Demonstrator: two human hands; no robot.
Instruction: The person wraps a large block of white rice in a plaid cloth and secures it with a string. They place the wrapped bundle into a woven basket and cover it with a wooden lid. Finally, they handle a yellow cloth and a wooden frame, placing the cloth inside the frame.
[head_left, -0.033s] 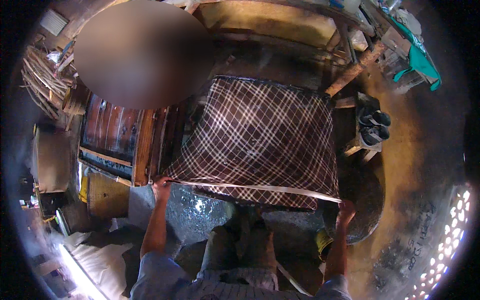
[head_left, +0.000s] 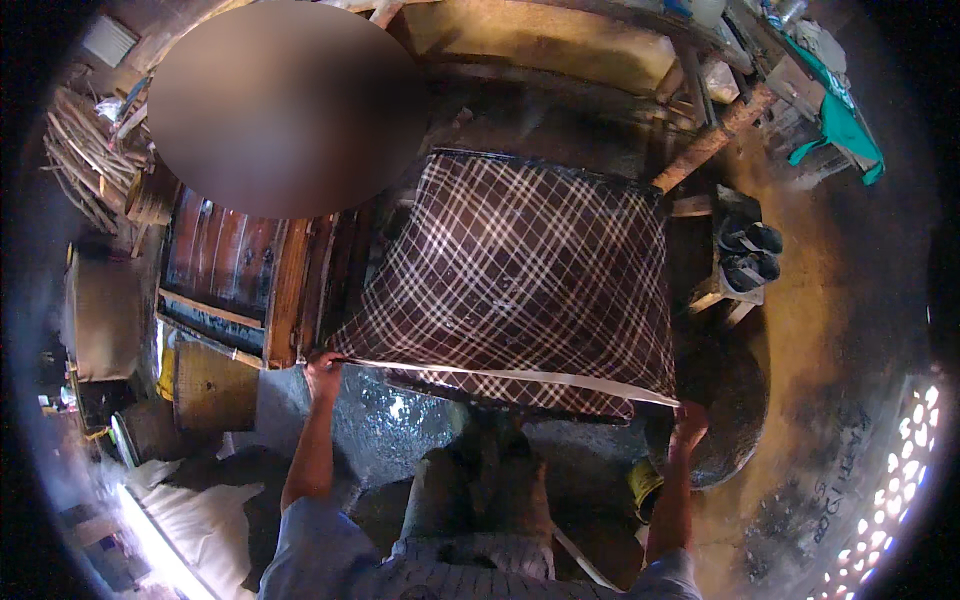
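Note:
A brown and cream plaid cloth (head_left: 530, 260) is spread over a dark, wet slab (head_left: 540, 158) in front of me, its near edge stretched in a pale strip. My left hand (head_left: 322, 375) is closed on the cloth's near left corner. At the near right corner, my right hand (head_left: 690, 425) also grips the cloth. Just left of the slab stands a dark, wet wooden frame (head_left: 220, 260).
A blurred oval hides the upper left. Bundled sticks (head_left: 90, 170) lie far left, above pale sacks (head_left: 195, 510). Right are dark sandals (head_left: 750, 265) on a wooden stand, a round stone basin (head_left: 730, 450) and a yellow bucket (head_left: 648, 485). Green cloth (head_left: 840, 130) hangs upper right.

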